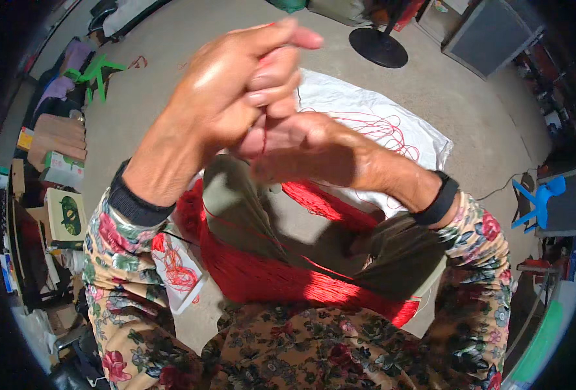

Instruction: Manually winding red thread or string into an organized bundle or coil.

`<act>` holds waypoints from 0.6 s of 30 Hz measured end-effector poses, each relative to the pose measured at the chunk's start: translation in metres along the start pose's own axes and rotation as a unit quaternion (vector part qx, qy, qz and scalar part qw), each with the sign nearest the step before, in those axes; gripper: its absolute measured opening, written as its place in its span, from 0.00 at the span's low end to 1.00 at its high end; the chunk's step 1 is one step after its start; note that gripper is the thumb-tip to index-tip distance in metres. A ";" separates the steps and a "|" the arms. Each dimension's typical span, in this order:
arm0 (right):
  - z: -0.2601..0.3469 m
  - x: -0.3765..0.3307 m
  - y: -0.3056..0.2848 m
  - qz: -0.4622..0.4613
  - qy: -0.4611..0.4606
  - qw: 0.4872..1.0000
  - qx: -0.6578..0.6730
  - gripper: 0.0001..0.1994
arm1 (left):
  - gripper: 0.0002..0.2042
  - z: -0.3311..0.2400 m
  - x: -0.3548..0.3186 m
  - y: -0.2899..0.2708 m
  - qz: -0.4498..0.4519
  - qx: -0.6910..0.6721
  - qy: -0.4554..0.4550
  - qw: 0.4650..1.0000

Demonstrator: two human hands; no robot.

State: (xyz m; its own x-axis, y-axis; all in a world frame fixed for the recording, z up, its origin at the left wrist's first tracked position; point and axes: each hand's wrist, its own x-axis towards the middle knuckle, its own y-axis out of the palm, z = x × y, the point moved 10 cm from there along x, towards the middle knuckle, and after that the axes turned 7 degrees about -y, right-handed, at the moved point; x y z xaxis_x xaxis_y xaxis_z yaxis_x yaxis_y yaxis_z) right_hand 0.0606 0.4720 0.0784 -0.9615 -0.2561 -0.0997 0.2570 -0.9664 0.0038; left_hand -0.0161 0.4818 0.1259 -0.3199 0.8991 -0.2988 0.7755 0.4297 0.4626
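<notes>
Both hands meet in front of my chest. My left hand (245, 81) is closed, its fingers curled in and the index finger reaching out past the others. Below it, my right hand (314, 146) lies partly in shadow, its fingers pressed together against the left palm. A thin red cord (264, 138) runs between the hands at the fingertips; the exact grip is partly hidden and blurred. A thick skein of red cord (255, 273) loops around my knees and over my lap. Loose red strands (392, 133) lie beyond the hands on a white sheet (431, 140).
A shallow white tray (187, 296) with tangled red cord stands by my left leg. Boxes (65, 214) line the left side, near a green stand (97, 75). On the right is a blue stand (540, 201). A round black base (379, 47) stands farther off on the floor.
</notes>
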 end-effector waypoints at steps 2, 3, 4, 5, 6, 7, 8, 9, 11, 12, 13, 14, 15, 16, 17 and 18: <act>0.026 -0.016 -0.001 -0.048 -0.118 0.987 0.103 0.15 | 0.16 -0.007 0.010 0.031 0.103 -0.017 0.010 0.995; 0.021 -0.039 -0.017 -0.072 -0.088 0.990 0.088 0.14 | 0.17 -0.010 0.014 0.014 0.047 -0.004 0.002 0.999; 0.010 -0.070 -0.039 -0.103 -0.020 0.993 0.061 0.14 | 0.17 -0.021 0.016 -0.003 0.026 0.018 0.036 0.999; -0.002 -0.113 -0.068 -0.194 0.045 0.979 0.034 0.10 | 0.18 -0.032 0.013 -0.026 0.004 0.039 0.069 0.997; -0.011 -0.152 -0.095 -0.220 0.102 0.969 0.035 0.09 | 0.18 -0.040 0.012 -0.052 -0.018 0.060 0.099 0.993; -0.020 -0.197 -0.121 -0.275 0.123 0.952 0.045 0.09 | 0.18 -0.038 0.013 -0.085 -0.064 0.043 0.096 0.992; -0.023 -0.245 -0.146 -0.305 0.152 0.940 0.007 0.09 | 0.18 -0.037 0.015 -0.115 -0.079 0.032 0.098 0.992; -0.029 -0.296 -0.164 -0.318 0.180 0.929 -0.062 0.10 | 0.17 -0.035 0.015 -0.152 -0.143 0.024 0.099 0.984; -0.046 -0.395 -0.185 -0.343 0.229 0.899 -0.150 0.11 | 0.16 -0.026 0.029 -0.208 -0.205 0.000 0.090 0.975; -0.057 -0.442 -0.187 -0.356 0.247 0.884 -0.174 0.11 | 0.16 -0.017 0.037 -0.231 -0.234 -0.022 0.083 0.968; -0.071 -0.482 -0.186 -0.350 0.271 0.859 -0.257 0.12 | 0.16 -0.006 0.047 -0.249 -0.265 -0.044 0.076 0.960; -0.091 -0.524 -0.183 -0.373 0.310 0.836 -0.256 0.12 | 0.16 0.007 0.064 -0.257 -0.272 -0.036 0.059 0.960; -0.112 -0.560 -0.175 -0.425 0.319 0.828 -0.178 0.13 | 0.16 0.021 0.081 -0.261 -0.278 -0.028 0.041 0.959; -0.139 -0.594 -0.162 -0.499 0.335 0.799 -0.016 0.13 | 0.16 0.037 0.096 -0.264 -0.298 -0.019 0.019 0.954; -0.157 -0.608 -0.157 -0.526 0.342 0.778 0.040 0.14 | 0.16 0.050 0.116 -0.255 -0.287 0.065 -0.001 0.956; -0.168 -0.609 -0.161 -0.559 0.313 0.765 0.059 0.13 | 0.18 0.075 0.139 -0.240 -0.267 0.113 -0.035 0.956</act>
State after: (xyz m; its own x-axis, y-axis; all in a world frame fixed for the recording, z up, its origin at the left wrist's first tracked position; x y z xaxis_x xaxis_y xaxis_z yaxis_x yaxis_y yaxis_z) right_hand 0.6207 0.7874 -0.0287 -0.3286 0.7581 -0.5633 -0.7389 -0.5779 -0.3466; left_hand -0.2063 0.4970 -0.0891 -0.6724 0.5455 -0.5003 0.6123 0.7897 0.0381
